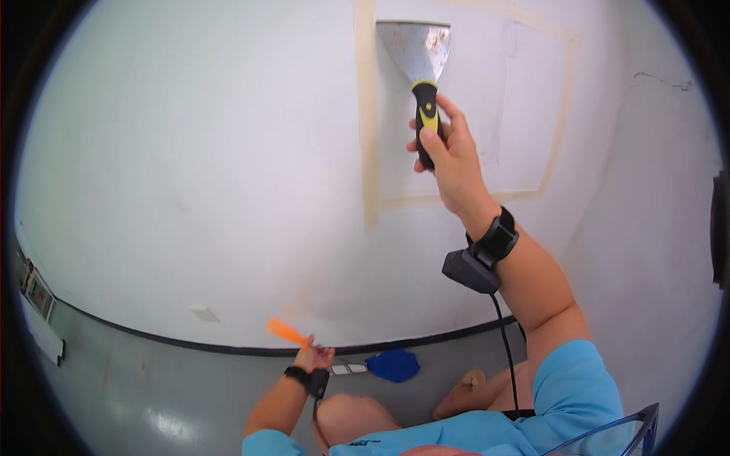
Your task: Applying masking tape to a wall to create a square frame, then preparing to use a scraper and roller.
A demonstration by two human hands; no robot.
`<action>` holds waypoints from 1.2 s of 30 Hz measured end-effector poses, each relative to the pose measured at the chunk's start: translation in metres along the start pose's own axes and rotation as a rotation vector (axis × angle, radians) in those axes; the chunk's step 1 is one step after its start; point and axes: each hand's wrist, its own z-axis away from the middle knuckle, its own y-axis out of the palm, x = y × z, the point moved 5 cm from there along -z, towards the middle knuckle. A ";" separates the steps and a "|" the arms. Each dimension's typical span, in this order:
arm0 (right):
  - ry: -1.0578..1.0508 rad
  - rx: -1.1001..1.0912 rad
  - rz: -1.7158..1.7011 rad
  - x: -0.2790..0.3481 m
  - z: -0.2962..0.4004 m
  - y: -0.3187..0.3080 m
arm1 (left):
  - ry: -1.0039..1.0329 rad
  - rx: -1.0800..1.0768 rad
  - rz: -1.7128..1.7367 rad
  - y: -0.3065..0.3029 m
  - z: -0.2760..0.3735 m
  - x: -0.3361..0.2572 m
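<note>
My right hand [450,145] grips the black and yellow handle of a wide putty knife [422,48], its stained metal blade pointing up against or close to the white wall. The blade lies within a rectangle of masking tape [368,125], just right of its left strip. Low on the left, my left hand [315,354] holds a blurred orange tool [287,332], perhaps a scraper, near the foot of the wall; its exact kind cannot be told. A faint line runs down the wall inside the taped area.
A blue object [393,365] and a white item [348,369] lie on the grey floor by the black baseboard [211,345]. A wall plate [203,313] sits low on the wall. Framed items [40,296] stand far left. Cables hang from both wrist devices.
</note>
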 end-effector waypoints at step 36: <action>-0.123 0.015 -0.133 0.007 -0.023 0.007 | 1.401 0.392 -0.626 0.233 0.238 -0.038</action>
